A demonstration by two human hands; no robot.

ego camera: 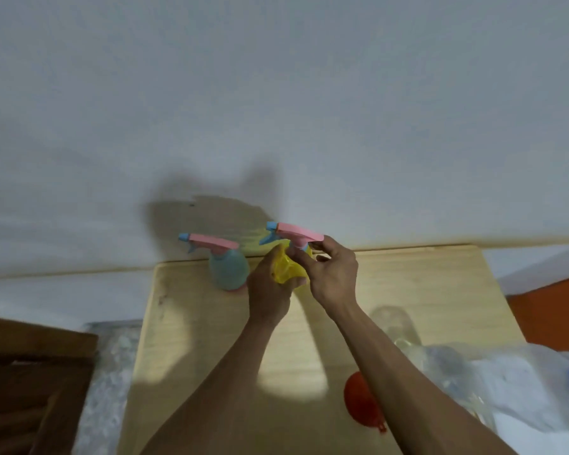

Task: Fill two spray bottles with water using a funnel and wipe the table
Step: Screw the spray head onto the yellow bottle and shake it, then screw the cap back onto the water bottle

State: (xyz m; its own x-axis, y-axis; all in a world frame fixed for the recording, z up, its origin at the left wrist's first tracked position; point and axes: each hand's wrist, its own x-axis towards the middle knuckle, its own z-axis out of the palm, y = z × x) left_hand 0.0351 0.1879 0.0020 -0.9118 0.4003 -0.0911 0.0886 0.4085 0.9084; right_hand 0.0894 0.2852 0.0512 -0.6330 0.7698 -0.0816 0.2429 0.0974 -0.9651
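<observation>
Two spray bottles stand at the back of the wooden table (424, 290). The blue spray bottle (229, 269) with a pink and blue trigger head stands free on the left. My left hand (268, 290) is wrapped around the body of the yellow spray bottle (286, 270). My right hand (334, 277) pinches the neck just under that bottle's pink spray head (298, 233). A red funnel (362, 402) lies on the table near the front, partly hidden by my right forearm.
A clear plastic bottle (401, 326) lies right of my right arm, beside crumpled clear plastic and white cloth (513, 379). A dark wooden piece of furniture (30, 382) sits at the lower left. The white wall runs right behind the table.
</observation>
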